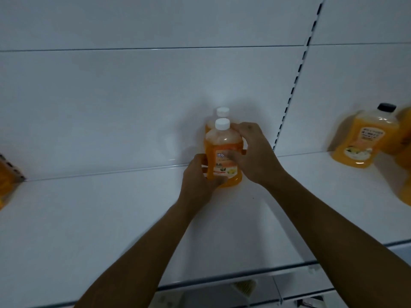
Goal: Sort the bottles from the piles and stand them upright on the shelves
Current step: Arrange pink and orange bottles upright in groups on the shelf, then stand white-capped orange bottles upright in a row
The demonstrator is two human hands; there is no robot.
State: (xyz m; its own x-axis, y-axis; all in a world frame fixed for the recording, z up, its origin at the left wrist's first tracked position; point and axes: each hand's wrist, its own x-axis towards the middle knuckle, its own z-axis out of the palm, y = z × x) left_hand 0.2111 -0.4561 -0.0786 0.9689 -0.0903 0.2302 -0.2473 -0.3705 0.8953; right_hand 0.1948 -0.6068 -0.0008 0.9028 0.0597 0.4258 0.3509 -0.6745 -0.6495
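An orange bottle (223, 155) with a white cap stood upright on the white shelf (93, 210), near the back panel. Directly behind it, touching or nearly so, stood a second orange bottle (222, 112) with the same white cap, mostly hidden apart from its cap and shoulder. The left hand (198, 181) gripped the front bottle low on its left side, fingers curled round the base. The right hand (253, 152) held the same bottle from the right, its fingers wrapped over the label and the shoulder. Both forearms reached in from the bottom of the view.

Well to the right, past a slotted upright (298, 76) in the back panel, a larger orange bottle with a black cap (364, 138) stood on the same shelf level, with more orange bottles (405, 156) partly cut off at the right edge beside it. At the far left edge an orange item (6, 181) showed, too cropped to identify.
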